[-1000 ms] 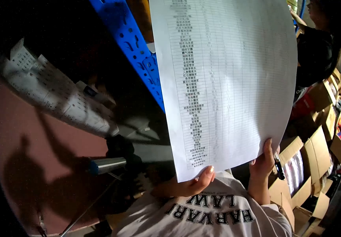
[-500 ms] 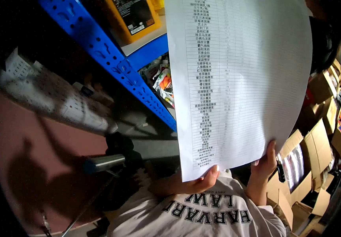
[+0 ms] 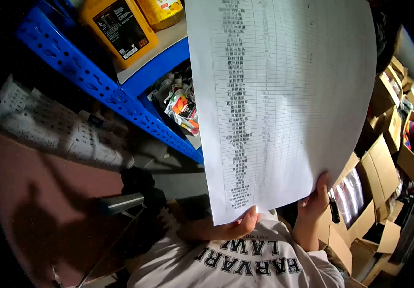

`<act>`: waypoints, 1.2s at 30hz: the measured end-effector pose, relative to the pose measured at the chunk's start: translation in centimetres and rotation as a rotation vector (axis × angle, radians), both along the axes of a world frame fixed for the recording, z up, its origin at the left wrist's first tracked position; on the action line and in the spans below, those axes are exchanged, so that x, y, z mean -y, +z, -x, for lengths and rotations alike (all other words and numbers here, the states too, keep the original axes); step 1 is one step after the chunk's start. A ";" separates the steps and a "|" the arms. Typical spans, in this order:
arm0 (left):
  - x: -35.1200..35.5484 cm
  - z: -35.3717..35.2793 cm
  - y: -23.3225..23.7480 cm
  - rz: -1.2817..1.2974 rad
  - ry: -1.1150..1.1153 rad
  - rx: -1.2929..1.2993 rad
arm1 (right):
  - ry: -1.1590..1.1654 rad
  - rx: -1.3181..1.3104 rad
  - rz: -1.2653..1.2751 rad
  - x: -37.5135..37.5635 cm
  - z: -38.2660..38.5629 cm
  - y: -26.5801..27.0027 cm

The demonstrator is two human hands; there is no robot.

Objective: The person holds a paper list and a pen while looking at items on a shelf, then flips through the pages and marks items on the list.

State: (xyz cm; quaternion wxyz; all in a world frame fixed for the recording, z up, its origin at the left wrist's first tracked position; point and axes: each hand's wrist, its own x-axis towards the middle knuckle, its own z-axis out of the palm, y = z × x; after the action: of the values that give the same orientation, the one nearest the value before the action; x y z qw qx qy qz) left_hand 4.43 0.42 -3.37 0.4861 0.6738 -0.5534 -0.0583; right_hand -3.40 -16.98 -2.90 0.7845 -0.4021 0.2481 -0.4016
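Since a second ago our view has tipped up, baring orange jugs (image 3: pixel 119 30) on the shelf (image 3: pixel 92 79). Our left hand (image 3: pixel 226 228) and right hand (image 3: pixel 314 202) pinch the sheet (image 3: pixel 283 105) by its bottom edge, close before us; its top is cut off. The right also grips a pen (image 3: pixel 333 212). Boxes (image 3: pixel 377 165) hold blurred packets.
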 end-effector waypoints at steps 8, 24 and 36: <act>-1.5 -0.9 1.0 -0.027 0.044 0.243 | 0.019 0.072 -0.071 -2.1 -0.8 1.0; 1.4 -0.4 0.0 0.209 0.187 -1.040 | 0.021 0.122 0.086 -0.3 -0.2 -3.4; 1.4 -2.7 -0.3 -0.116 0.150 -1.078 | 0.131 0.189 0.039 -2.4 -2.1 -0.8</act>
State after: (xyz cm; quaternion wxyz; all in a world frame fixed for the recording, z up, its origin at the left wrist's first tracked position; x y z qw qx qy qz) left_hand 7.15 -0.96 -3.71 0.6658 0.6118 -0.1724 -0.3908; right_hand -1.26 -14.59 -3.74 0.8210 -0.3930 0.1381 -0.3904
